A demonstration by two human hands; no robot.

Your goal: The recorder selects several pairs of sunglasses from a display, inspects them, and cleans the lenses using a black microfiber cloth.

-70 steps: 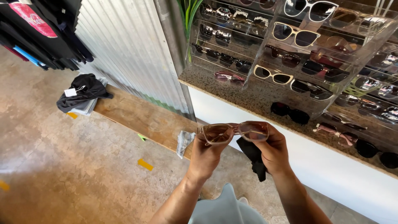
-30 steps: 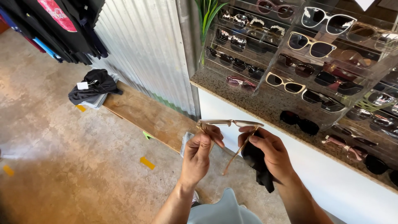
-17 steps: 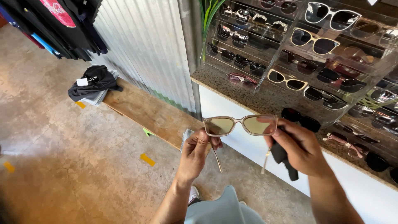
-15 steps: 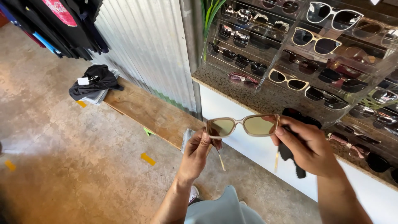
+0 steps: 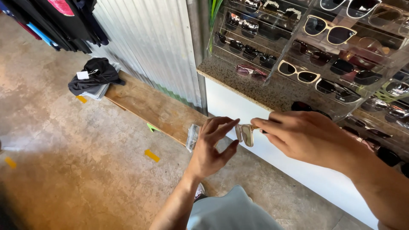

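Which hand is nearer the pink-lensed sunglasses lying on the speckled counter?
Right. The right hand is below and to the right of the pink-lensed sunglasses, by the counter's edge; the left hand is lower and further out over the floor.

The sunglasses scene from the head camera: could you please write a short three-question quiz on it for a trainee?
1. True or false: both hands touch the pale-framed sunglasses.
2. What lies on the wooden bench by the metal wall? A) a dark folded garment B) a shoe box C) a hat
3. Fill in: the clear display racks stand on a speckled ______.

Key:
1. True. The left hand pinches one end, the right hand grips the other.
2. A, the dark garment with a white tag.
3. Counter.
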